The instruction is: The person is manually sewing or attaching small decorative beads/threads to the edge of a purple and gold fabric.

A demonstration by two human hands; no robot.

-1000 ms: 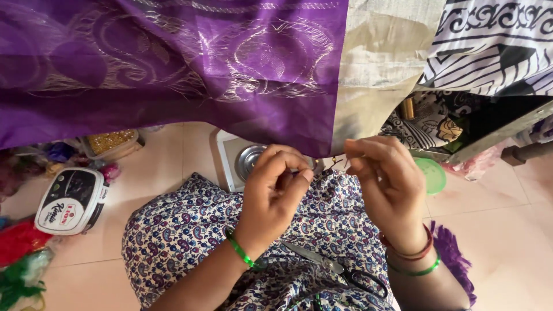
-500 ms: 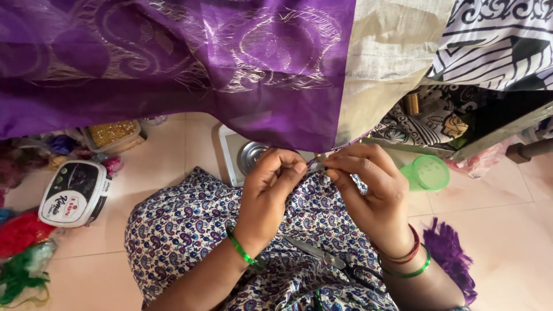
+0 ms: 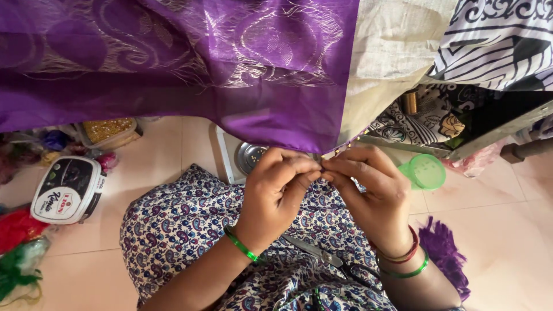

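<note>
Item: purple silk cloth with woven gold paisley work and a cream border panel [image 3: 190, 75], hanging across the upper view so that its lower edge is falling within reach above the lap.

Left hand [image 3: 275, 193]: fingers pinching closed on the hem of the cloth at its lower corner; a green bangle is sitting on the wrist.

Right hand [image 3: 371, 193]: fingertips meeting the left hand's, also pinching closed at the same hem point, seemingly on fringe threads, too fine to tell. Both hands are working close together, probably to keep the small bit of edge taut.

Below the cloth: metal scissors with dark handles [image 3: 328, 259], lying on the floral-print lap [image 3: 184, 224], handy to the hands.

Under the cloth's hem: small round steel dish on a white tray [image 3: 249, 156].

Right of the hem corner: translucent green plastic lid [image 3: 425, 171] on the floor; purple tassel bundle [image 3: 443, 256] lower down.

Left of the cloth's lower edge: white boxy device with a dark, round-cornered face panel and a red-and-black label [image 3: 68, 189]; clear box of gold beads [image 3: 109, 131] just under the hem.
</note>
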